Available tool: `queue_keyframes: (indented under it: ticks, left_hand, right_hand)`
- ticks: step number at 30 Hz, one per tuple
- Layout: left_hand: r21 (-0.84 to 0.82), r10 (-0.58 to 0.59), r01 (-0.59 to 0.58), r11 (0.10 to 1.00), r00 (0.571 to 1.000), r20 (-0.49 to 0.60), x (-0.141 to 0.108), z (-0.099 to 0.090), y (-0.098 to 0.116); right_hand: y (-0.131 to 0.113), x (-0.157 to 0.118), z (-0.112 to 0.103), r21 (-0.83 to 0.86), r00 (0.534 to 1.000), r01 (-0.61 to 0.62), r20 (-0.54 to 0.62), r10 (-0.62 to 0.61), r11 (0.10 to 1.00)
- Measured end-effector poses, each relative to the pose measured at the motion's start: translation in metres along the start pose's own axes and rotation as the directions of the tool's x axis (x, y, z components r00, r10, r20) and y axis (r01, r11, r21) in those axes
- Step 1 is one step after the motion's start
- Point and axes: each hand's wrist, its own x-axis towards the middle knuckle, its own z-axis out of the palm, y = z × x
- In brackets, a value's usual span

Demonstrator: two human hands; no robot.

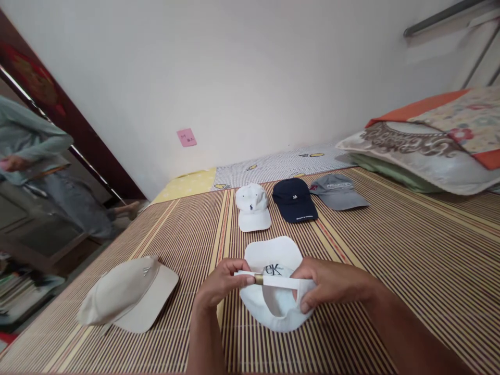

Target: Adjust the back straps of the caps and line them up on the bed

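A white baseball cap (273, 252) with dark "CK" lettering is between my hands, its brim pointing away from me and its back opening towards me. My left hand (224, 284) pinches the white back strap beside its brass-coloured buckle (258, 279). On the other side, my right hand (328, 281) grips the cap's edge where the strap joins it, thumb on the near side. Behind it lie a white cap (253, 205) with a small dark emblem, a navy cap (295, 200) and a grey cap (339, 191). A beige cap (128, 294) rests to the left.
The caps lie on a striped bamboo-style mat (410, 271) over a bed. Pillows (422, 140) are stacked at the right, against the wall (250, 78). A pink note (186, 137) is stuck there. At the far left stands another person (42, 161) by the doorway.
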Motion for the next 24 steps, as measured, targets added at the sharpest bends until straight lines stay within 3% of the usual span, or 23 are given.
queue_keyframes:
  ticks: [10,13,20,24]
  left_hand:
    - [-0.013,0.083,-0.083,0.996,0.997,0.005,-0.001,-0.006,-0.006]
    - [-0.045,0.097,-0.098,0.994,0.995,-0.009,-0.002,-0.003,-0.004]
    - [-0.045,0.121,-0.119,0.992,0.992,0.034,0.0,0.006,0.001]
    - [-0.037,0.109,-0.107,0.994,0.993,0.052,0.0,0.006,0.003]
  right_hand:
    - [-0.001,-0.017,-0.017,0.017,0.993,0.083,-0.089,-0.081,0.996]
    - [-0.006,-0.019,-0.017,0.03,0.995,0.092,-0.052,-0.09,0.995]
    - [-0.018,-0.008,0.0,0.038,0.997,-0.076,0.037,0.074,0.996]
    - [-0.013,-0.003,0.004,0.049,0.991,-0.046,0.128,0.04,0.998]
